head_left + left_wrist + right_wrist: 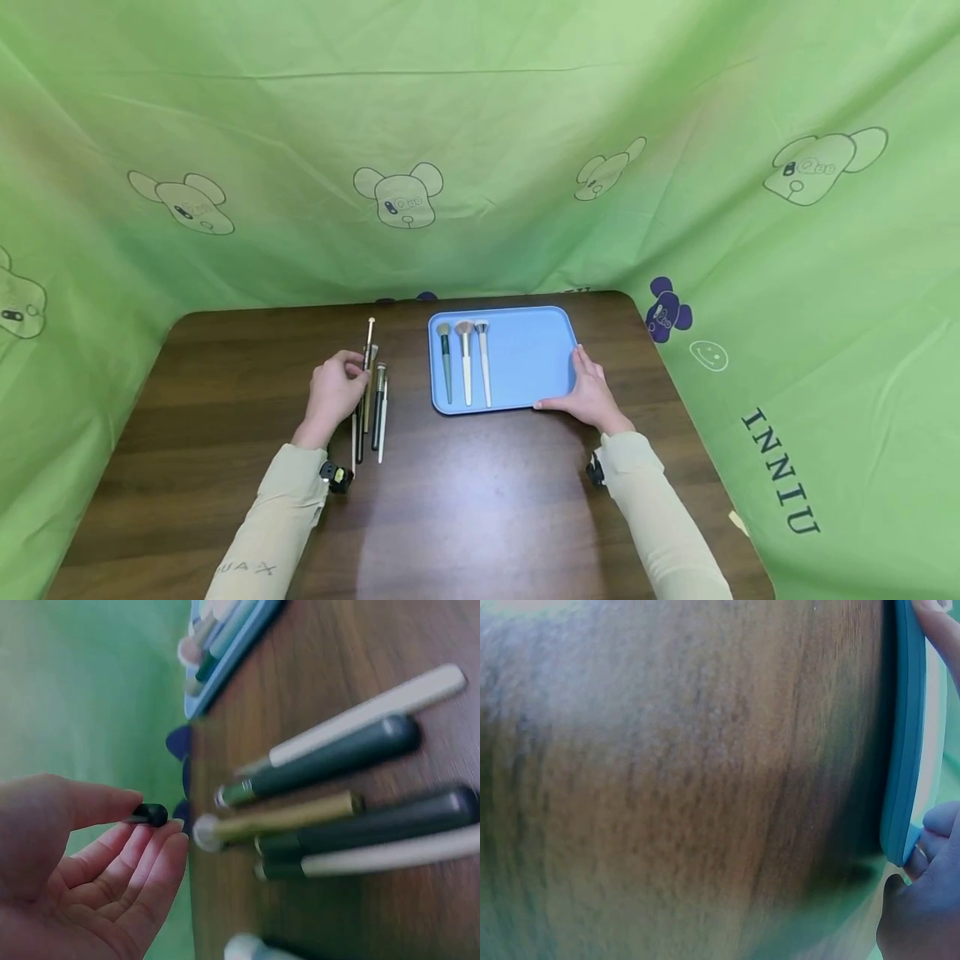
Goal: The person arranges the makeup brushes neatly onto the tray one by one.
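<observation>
My left hand (335,393) pinches a makeup brush (369,333) between thumb and fingertips, its tip pointing away. In the left wrist view the rounded dark end of this brush's handle (155,815) shows at the fingertips. Just beside and below that hand, several brushes lie side by side, among them a white-handled brush (371,712), a dark-handled brush (337,757) and an olive-gold one (292,815). My right hand (588,393) rests against the near right corner of the blue tray (528,357), thumb along its front rim and fingers along its right side.
Inside the tray, at its left, lie a green-handled brush (447,367) and two pale-handled brushes, a wide one (467,367) and a narrower one (484,367). The brown wooden table (465,492) is enclosed by a green printed curtain (495,225) behind and at both sides.
</observation>
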`<action>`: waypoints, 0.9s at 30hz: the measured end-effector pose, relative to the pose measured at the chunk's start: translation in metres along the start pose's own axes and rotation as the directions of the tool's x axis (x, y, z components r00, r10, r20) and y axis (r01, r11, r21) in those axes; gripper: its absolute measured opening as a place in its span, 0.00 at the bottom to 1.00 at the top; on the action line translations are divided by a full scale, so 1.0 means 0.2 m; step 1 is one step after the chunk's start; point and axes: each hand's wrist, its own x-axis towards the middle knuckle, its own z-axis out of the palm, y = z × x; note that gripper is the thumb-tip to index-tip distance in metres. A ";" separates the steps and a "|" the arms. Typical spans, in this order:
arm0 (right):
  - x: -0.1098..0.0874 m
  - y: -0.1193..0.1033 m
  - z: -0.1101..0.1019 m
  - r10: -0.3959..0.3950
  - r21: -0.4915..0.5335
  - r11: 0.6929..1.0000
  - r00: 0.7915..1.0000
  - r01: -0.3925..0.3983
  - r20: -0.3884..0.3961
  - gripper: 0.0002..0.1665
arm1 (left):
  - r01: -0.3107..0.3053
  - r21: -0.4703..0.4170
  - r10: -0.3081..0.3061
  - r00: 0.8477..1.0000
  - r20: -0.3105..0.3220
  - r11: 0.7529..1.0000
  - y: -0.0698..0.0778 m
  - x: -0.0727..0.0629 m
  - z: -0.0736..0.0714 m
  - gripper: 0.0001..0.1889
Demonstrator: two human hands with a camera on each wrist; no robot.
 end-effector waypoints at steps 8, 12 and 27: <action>0.00 0.00 0.00 0.007 -0.019 1.000 1.000 -0.007 0.004 0.86 | -0.018 -0.066 0.018 1.000 0.010 0.998 0.10 0.02 0.07 0.14; 0.01 0.00 0.00 0.008 -0.016 1.000 1.000 -0.008 0.002 0.86 | -0.016 -0.084 0.018 1.000 0.022 0.996 0.15 0.03 0.10 0.14; 0.01 0.02 0.01 0.010 -0.009 1.000 1.000 -0.010 0.010 0.88 | -0.001 -0.177 0.017 0.996 0.089 0.984 0.35 0.07 0.30 0.13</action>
